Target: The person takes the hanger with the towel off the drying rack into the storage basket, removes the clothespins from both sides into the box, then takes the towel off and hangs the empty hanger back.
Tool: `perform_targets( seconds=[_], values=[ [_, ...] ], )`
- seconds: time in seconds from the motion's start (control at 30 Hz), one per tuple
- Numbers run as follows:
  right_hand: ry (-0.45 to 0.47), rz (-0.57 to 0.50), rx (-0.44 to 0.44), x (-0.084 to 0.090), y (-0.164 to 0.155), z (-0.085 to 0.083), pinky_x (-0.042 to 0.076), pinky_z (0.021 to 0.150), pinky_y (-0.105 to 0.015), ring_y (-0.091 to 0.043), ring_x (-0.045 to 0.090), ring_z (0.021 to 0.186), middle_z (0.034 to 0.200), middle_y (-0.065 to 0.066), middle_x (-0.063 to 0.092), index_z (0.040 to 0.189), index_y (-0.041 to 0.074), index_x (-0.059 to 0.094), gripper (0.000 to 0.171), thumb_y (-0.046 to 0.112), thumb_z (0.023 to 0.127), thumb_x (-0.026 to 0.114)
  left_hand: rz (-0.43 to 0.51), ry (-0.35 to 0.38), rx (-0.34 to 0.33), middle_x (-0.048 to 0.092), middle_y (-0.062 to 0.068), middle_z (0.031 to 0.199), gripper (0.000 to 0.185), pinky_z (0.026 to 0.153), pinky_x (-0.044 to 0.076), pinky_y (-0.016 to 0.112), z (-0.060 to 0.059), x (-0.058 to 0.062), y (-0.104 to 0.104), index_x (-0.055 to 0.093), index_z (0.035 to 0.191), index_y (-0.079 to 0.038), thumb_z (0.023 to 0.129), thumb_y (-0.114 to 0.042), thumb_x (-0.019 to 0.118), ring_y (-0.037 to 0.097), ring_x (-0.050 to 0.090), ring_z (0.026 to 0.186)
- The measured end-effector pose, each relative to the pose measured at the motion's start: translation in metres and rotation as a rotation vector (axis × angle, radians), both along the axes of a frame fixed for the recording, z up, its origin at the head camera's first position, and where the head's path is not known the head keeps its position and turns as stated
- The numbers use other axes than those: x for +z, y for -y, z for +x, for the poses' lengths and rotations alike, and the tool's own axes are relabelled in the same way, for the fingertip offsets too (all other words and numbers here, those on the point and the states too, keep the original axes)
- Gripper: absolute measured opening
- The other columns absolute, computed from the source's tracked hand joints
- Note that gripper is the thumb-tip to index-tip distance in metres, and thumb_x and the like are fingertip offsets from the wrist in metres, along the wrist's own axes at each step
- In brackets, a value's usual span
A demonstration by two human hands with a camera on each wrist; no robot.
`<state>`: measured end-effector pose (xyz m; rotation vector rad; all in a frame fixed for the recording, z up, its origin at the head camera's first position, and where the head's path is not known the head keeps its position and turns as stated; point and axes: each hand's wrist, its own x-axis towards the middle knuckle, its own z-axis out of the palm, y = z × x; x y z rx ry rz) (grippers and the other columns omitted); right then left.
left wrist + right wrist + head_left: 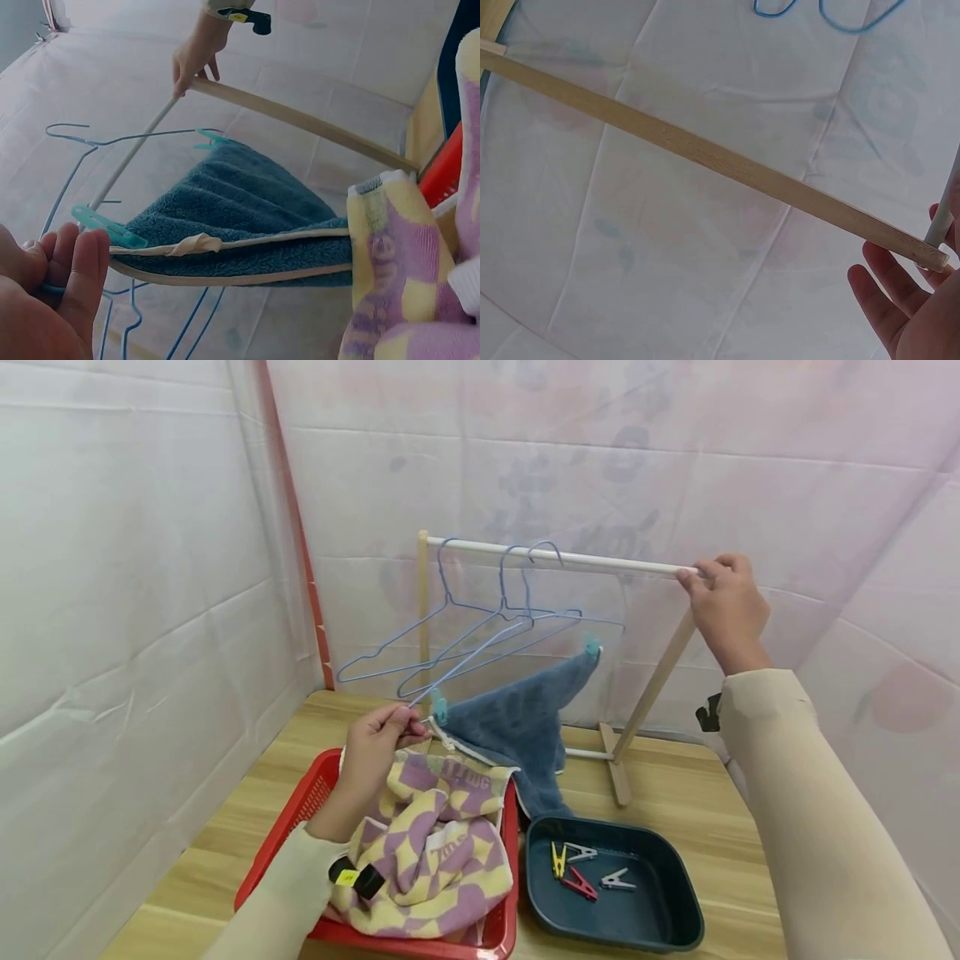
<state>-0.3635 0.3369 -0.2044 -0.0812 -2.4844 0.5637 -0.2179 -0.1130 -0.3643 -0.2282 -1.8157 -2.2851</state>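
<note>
My left hand (372, 745) pinches one end of a blue wire hanger (468, 660). A blue towel (517, 714) hangs from this hanger by two teal clothespins (440, 706), one near each end. The hanger tilts, its left end lower and nearer me, and its hook overlaps the white bar (622, 562) in the head view. My right hand (729, 608) grips the bar's right end, where it meets the wooden post (727, 165); in the right wrist view two fingers extend beside the post. Two bare blue hangers (390, 647) hang farther left on the bar.
A red basket (281, 852) with a purple and yellow towel (427, 852) stands below my left hand. Beside it, a dark tray (660, 893) contains several clothespins (579, 883). The rack's wooden foot (617, 768) rests on the table behind the tray.
</note>
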Motion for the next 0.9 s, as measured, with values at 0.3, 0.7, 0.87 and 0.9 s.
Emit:
perform_targets(
  seconds=[0.3,0.7,0.87,0.9],
  values=[
    [-0.007,0.002,0.0,0.001,-0.003,0.001,0.034,0.089,-0.06,-0.042,0.052,0.122,0.151,-0.015,0.04,0.142,0.009,0.056,0.06,0.054,0.104,0.043,-0.048,-0.022,0.073,0.07,0.004,0.084,0.029,0.079,0.06,0.027,0.032,-0.011,0.034,0.063,0.103,0.013,0.105,-0.015,0.054,0.012,0.072,0.08],
    [-0.02,0.02,0.003,0.001,-0.012,0.005,0.034,0.086,-0.06,-0.042,0.051,0.122,0.15,-0.016,0.041,0.142,0.008,0.057,0.059,0.052,0.105,0.043,-0.02,-0.04,0.135,0.07,0.003,0.08,0.027,0.073,0.06,0.025,0.075,-0.04,0.066,0.068,0.095,0.005,0.105,-0.016,0.054,0.011,0.071,0.076],
    [-0.007,0.021,-0.002,0.002,-0.012,0.005,0.033,0.085,-0.059,-0.042,0.051,0.123,0.15,-0.016,0.04,0.142,0.008,0.057,0.06,0.053,0.105,0.042,-0.005,-0.058,0.123,0.07,0.001,0.079,0.025,0.073,0.059,0.021,0.087,-0.047,0.073,0.071,0.092,-0.004,0.105,-0.013,0.052,0.009,0.07,0.075],
    [-0.005,0.02,-0.004,0.002,-0.012,0.005,0.033,0.085,-0.059,-0.042,0.051,0.123,0.15,-0.016,0.04,0.142,0.008,0.056,0.06,0.053,0.105,0.042,0.005,-0.064,0.119,0.07,0.002,0.079,0.025,0.072,0.059,0.021,0.09,-0.048,0.074,0.072,0.092,-0.004,0.105,-0.012,0.052,0.009,0.069,0.075]
  ],
)
